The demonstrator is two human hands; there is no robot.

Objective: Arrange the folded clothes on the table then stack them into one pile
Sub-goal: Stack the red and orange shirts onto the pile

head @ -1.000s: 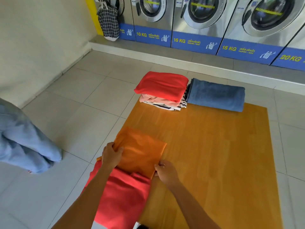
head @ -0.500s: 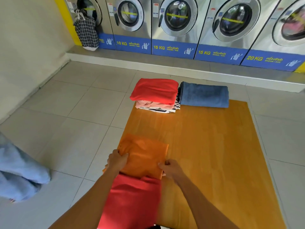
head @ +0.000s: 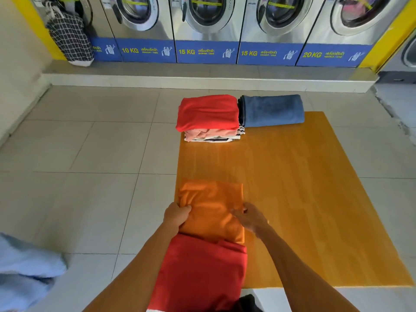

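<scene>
A folded orange cloth (head: 211, 206) lies at the near left of the wooden table (head: 304, 199). My left hand (head: 176, 216) grips its left edge and my right hand (head: 251, 218) presses on its right edge. Its near end rests on a folded red cloth (head: 200, 271) that hangs over the table's near edge. At the far end stands a pile (head: 209, 119) with a red cloth on top, then a pink one and a striped one. A folded blue towel (head: 272, 110) lies right beside that pile.
A row of washing machines (head: 207, 25) lines a raised step at the back. A checked bag (head: 69, 37) hangs at the far left. A person's light blue trouser leg (head: 24, 269) shows at the lower left on the tiled floor.
My view has swung right and lifted a little. Both hands stay on the orange cloth, the left hand bunching its edge more and the right hand sliding onto its top.
</scene>
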